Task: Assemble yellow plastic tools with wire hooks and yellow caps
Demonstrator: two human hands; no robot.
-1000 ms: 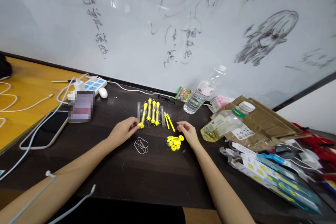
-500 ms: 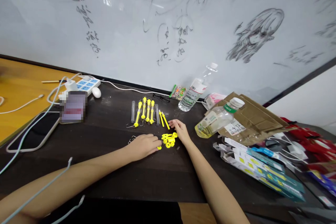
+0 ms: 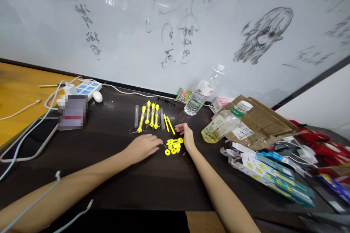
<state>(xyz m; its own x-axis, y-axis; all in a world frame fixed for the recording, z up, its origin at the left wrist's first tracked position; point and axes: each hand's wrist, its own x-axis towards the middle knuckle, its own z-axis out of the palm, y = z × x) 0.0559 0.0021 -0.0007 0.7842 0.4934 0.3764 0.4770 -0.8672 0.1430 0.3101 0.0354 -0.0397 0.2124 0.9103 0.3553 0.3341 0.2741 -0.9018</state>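
Observation:
Several small yellow rings and caps [image 3: 174,146] lie in a loose pile on the dark table. Left of the pile, my left hand [image 3: 144,147] rests palm down with its fingers spread and nothing in it. My right hand [image 3: 186,135] stands on its side just above and right of the pile, fingers apart and holding nothing that shows. Beyond the hands is a row of yellow-ended tubes with wire hooks [image 3: 152,115]. A clear tube [image 3: 136,116] lies at the row's left, another [image 3: 162,119] at its right, beside two thin yellow sticks [image 3: 169,125].
A water bottle [image 3: 201,94] and a bottle of yellowish drink [image 3: 224,125] stand at the right, near flattened cardboard [image 3: 262,123] and a torn teal box [image 3: 284,185]. At the left are a phone [image 3: 30,140], a power strip [image 3: 89,88] and cables.
My left hand has drawn back to the left, away from the pile, and a yellow ring formerly at its fingertips now shows fully. My right hand has stayed almost in place.

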